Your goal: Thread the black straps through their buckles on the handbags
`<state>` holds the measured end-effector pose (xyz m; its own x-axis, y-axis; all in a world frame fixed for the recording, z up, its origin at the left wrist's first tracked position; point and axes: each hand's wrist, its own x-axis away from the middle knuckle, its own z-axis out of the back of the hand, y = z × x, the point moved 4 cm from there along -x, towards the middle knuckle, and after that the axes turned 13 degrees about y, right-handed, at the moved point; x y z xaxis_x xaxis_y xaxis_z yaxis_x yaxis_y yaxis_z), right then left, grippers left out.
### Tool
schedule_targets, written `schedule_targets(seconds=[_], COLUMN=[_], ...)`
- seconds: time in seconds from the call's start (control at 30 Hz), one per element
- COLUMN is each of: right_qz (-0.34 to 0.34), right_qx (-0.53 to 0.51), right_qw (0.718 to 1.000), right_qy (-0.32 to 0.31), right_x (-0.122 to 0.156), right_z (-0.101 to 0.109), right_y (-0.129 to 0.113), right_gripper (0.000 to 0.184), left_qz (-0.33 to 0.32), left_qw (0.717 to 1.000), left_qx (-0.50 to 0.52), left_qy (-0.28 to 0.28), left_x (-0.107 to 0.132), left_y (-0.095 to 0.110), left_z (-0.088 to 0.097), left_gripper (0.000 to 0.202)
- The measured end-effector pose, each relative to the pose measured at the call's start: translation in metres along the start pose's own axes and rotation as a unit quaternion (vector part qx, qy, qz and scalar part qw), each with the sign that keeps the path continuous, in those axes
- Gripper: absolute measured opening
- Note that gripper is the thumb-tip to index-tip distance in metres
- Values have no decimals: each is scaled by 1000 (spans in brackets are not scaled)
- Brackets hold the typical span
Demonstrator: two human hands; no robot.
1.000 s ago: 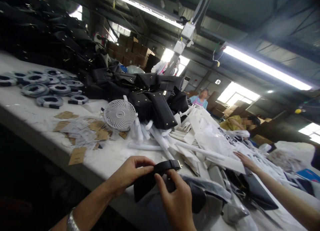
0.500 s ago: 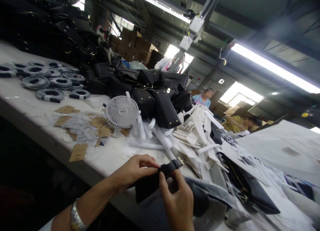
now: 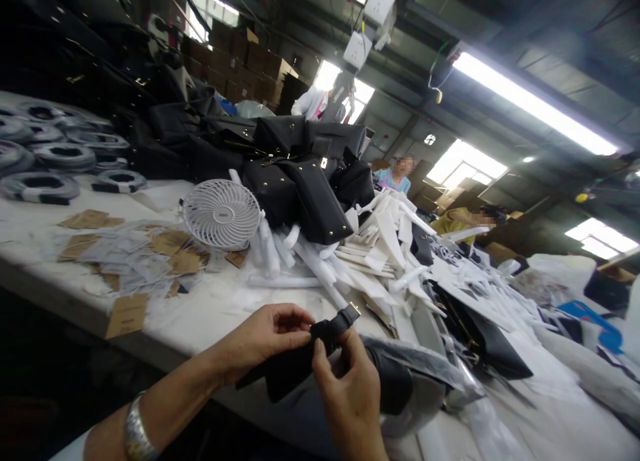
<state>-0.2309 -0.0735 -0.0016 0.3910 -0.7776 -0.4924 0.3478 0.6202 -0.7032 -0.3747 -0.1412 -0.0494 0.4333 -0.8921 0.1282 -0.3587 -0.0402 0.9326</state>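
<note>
A black strap with a small gold buckle at its tip is held over the front edge of the table. My left hand pinches the strap's near end between thumb and fingertips. From below, my right hand grips the same strap near the buckle, thumb and forefinger closed on it. Dark material hangs beneath my fingers; its shape is partly hidden in shadow. Right beside my right hand lies a black bag partly in clear plastic wrap.
A white fan stands on the table, by brown tags and clear packets. Behind are black bags, white padding strips and coiled cords. Co-workers are farther back.
My view has shifted, so the table items appear farther left. The white sheet at right has swung out of view. Both hands still hold the strap.
</note>
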Motion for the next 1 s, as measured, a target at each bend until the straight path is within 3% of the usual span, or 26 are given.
schedule_targets(seconds=[0.3, 0.67, 0.83, 1.0], right_qz=[-21, -47, -44, -94], right_qx=[-10, -67, -109, -112], right_qw=[1000, 996, 991, 988], right_qy=[7, -20, -70, -53], right_x=[2, -1, -5, -7], right_z=[2, 0, 2, -4], right_y=[0, 5, 6, 13], right_gripper=[17, 19, 21, 18], left_qz=[13, 2, 33, 63], left_qw=[1000, 1000, 999, 998], left_qx=[-22, -19, -18, -10], left_qy=[-15, 14, 7, 15], left_x=[-1, 0, 0, -3], left_y=[-2, -5, -4, 0], left_z=[2, -1, 0, 0], left_gripper=[38, 38, 40, 34])
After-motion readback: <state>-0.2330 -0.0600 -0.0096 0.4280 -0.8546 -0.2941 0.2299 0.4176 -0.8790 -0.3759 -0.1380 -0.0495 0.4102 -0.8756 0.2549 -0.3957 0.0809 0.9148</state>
